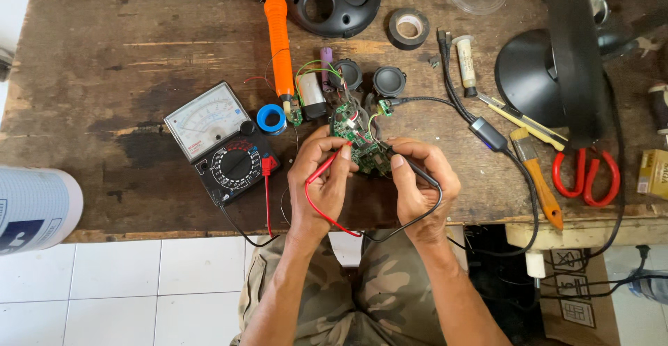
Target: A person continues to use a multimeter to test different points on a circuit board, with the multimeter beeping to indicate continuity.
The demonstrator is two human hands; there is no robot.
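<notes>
Head view: a small green circuit board (360, 140) is seen lying on the worn wooden counter (125, 46), just ahead of both hands, with thin coloured wires (316, 69) running up to two small round black speakers (388, 81) and a battery cell (311, 94). The left hand (321, 182) has its fingers (341, 156) pinched together on a red multimeter probe (325, 170), and the right hand (421, 179) has its fingers closed on a black probe (412, 165); both tips are brought to the board. An analogue multimeter (221, 140) sits to the left. The board is judged light, stiff and fragile, easily dragged by its leads, so it is best held by its bare edges, never by wires or components.
</notes>
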